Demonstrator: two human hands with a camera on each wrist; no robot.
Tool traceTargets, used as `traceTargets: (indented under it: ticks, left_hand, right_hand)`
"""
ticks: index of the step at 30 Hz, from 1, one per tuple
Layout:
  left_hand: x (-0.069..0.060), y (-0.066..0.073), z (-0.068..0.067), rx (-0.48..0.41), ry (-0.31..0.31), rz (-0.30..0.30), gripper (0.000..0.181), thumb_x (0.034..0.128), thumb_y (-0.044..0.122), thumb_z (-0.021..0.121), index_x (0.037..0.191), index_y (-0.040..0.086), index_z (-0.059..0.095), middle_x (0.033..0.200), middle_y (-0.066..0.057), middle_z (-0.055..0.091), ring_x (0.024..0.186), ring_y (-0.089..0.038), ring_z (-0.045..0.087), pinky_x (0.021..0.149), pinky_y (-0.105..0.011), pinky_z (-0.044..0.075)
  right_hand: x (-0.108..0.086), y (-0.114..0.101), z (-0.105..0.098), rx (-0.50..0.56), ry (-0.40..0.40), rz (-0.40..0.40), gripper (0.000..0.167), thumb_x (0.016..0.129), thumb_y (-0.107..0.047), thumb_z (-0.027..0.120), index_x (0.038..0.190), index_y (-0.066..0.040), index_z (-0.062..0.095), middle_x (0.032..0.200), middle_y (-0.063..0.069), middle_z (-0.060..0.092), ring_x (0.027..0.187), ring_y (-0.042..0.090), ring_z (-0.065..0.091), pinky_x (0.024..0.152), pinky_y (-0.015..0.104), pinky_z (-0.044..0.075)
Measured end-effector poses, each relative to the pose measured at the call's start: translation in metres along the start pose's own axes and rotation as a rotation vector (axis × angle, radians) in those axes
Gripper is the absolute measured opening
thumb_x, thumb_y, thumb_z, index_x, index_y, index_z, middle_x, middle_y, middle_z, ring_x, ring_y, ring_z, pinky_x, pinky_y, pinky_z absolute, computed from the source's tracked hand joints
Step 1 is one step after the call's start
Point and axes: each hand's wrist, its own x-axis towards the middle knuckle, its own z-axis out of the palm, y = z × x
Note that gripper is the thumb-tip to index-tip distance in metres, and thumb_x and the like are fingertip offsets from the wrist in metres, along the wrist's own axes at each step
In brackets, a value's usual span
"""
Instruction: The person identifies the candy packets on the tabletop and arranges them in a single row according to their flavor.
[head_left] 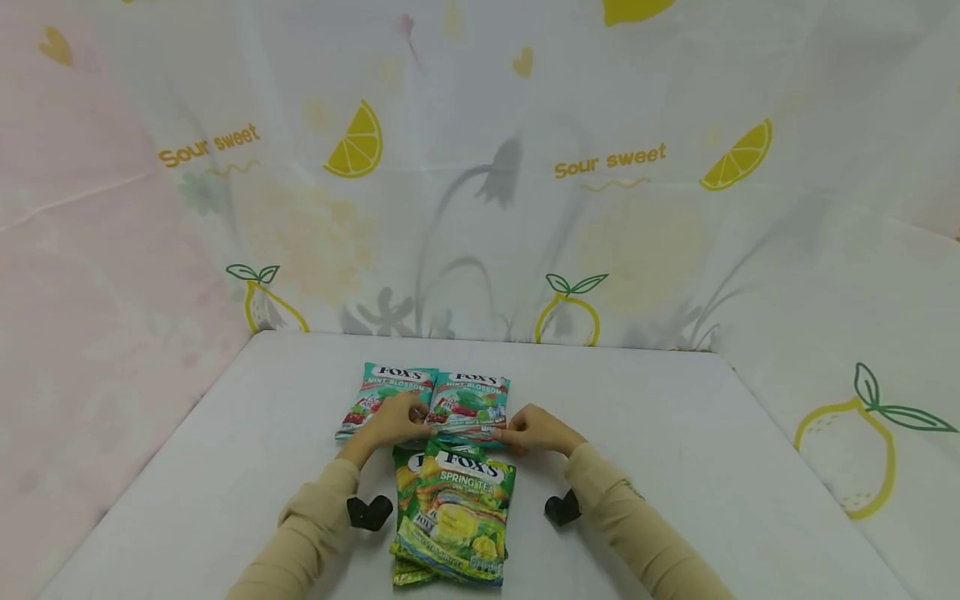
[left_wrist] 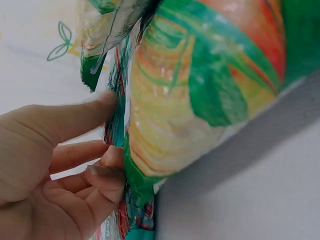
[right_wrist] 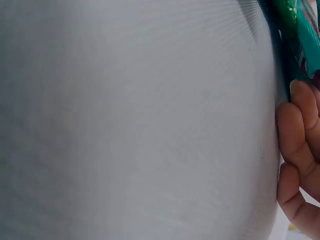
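Two teal Fox's Mint Blossom candy bags lie side by side at the back, the left bag (head_left: pixel 393 382) slightly tilted beside the right bag (head_left: pixel 471 393). My left hand (head_left: pixel 395 419) reaches across the left bag and pinches the lower left corner of the right one. At that bag's lower right corner, my right hand (head_left: pixel 538 430) grips the edge between thumb and fingers. In the right wrist view its curled fingers (right_wrist: pixel 291 132) rest against the tabletop, with the thumb hidden. Nearer lie green Fox's Spring Tea bags (head_left: pixel 461 517), stacked and overlapping.
A white cloth covers the table (head_left: pixel 637 417). Behind it hangs a lemon-printed backdrop (head_left: pixel 465 225). Black wrist-camera pieces (head_left: pixel 370 512) show beside both sleeves. The green bags lie between the two forearms.
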Motion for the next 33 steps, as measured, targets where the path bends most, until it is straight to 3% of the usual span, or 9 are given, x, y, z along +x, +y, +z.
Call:
traceTargets:
  ticks: [3, 9, 20, 26, 33]
  left_hand:
    - [-0.001, -0.001, -0.001, -0.028, 0.004, -0.009, 0.035, 0.0773, 0.013, 0.076, 0.1, -0.012, 0.065, 0.08, -0.011, 0.065, 0.07, -0.019, 0.061, 0.062, -0.033, 0.051]
    - [-0.002, -0.001, 0.002, -0.081, 0.057, -0.085, 0.031, 0.0777, 0.015, 0.076, 0.095, -0.008, 0.066, 0.081, -0.011, 0.065, 0.072, -0.021, 0.062, 0.063, -0.035, 0.052]
    - [-0.002, -0.001, 0.012, -0.105, 0.15, -0.141, 0.026, 0.0774, 0.014, 0.077, 0.091, -0.005, 0.065, 0.08, -0.013, 0.066, 0.067, -0.02, 0.062, 0.056, -0.03, 0.049]
    - [0.0, 0.0, 0.014, -0.09, 0.147, -0.154, 0.025, 0.0765, 0.013, 0.077, 0.088, -0.002, 0.062, 0.073, -0.007, 0.06, 0.062, -0.016, 0.055, 0.054, -0.029, 0.044]
    - [0.0, 0.004, 0.016, -0.022, 0.156, -0.179, 0.025, 0.0729, 0.015, 0.081, 0.081, 0.0, 0.062, 0.083, -0.011, 0.062, 0.068, -0.019, 0.058, 0.056, -0.032, 0.047]
  right_hand:
    - [-0.002, -0.001, -0.001, 0.005, -0.002, -0.017, 0.041, 0.092, -0.024, 0.061, 0.062, 0.003, 0.066, 0.053, 0.0, 0.058, 0.047, 0.006, 0.043, 0.047, 0.02, 0.034]
    - [-0.003, -0.003, 0.0, 0.045, 0.018, -0.011, 0.038, 0.09, -0.021, 0.063, 0.065, 0.007, 0.066, 0.058, 0.01, 0.062, 0.048, 0.008, 0.046, 0.047, 0.021, 0.035]
    - [-0.002, -0.003, 0.003, 0.049, 0.085, 0.036, 0.033, 0.09, -0.018, 0.064, 0.066, 0.005, 0.066, 0.058, 0.004, 0.06, 0.05, 0.006, 0.048, 0.047, 0.021, 0.039]
    - [-0.001, -0.005, 0.004, 0.026, 0.092, 0.063, 0.033, 0.089, -0.019, 0.065, 0.065, 0.003, 0.066, 0.055, 0.0, 0.058, 0.049, 0.006, 0.045, 0.047, 0.02, 0.036]
    - [-0.003, -0.004, 0.004, 0.048, 0.082, 0.121, 0.03, 0.086, -0.024, 0.069, 0.066, -0.001, 0.068, 0.057, 0.002, 0.061, 0.052, 0.01, 0.051, 0.05, 0.023, 0.042]
